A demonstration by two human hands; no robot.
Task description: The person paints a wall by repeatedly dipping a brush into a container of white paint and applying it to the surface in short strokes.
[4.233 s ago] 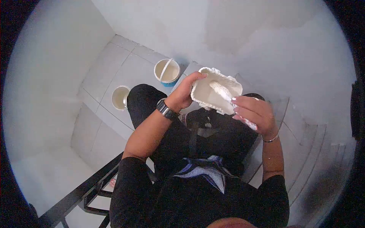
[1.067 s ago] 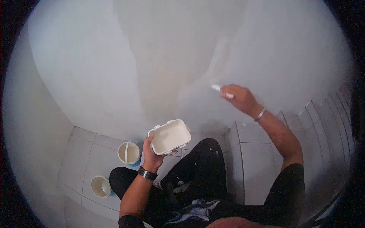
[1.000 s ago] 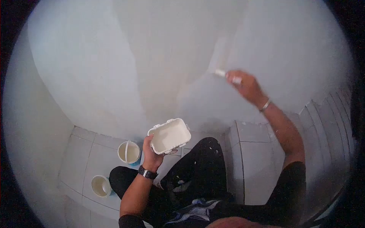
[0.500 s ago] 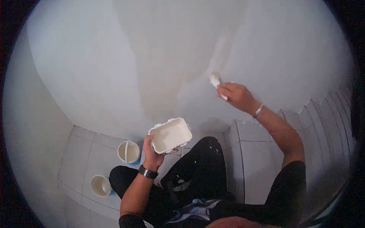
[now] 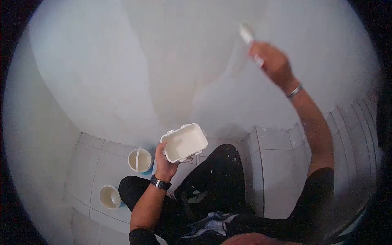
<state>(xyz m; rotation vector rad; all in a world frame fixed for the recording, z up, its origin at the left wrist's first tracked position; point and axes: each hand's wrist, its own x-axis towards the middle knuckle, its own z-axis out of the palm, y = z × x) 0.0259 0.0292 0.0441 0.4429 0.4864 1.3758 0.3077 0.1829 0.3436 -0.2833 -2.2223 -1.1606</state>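
White bucket (image 5: pixel 106 196) sits at about 8 o'clock from the tub (image 5: pixel 200 134), blue-sided bucket (image 5: pixel 148 168) same direction but closer. Left hand (image 5: pixel 164 165) has its grip pinching the tub's near-left edge. Brush (image 5: pixel 246 33) is up at 1 o'clock, kinda blurry against the wall (image 5: pixel 183 61), right hand (image 5: pixel 274 64) grip closed round it.

No readable text, label, brand or number; watch (image 5: pixel 160 182) display too small.

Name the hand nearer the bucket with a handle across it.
Left. The left hand shows just beside that bucket; the right hand is far up and right, near the wall.
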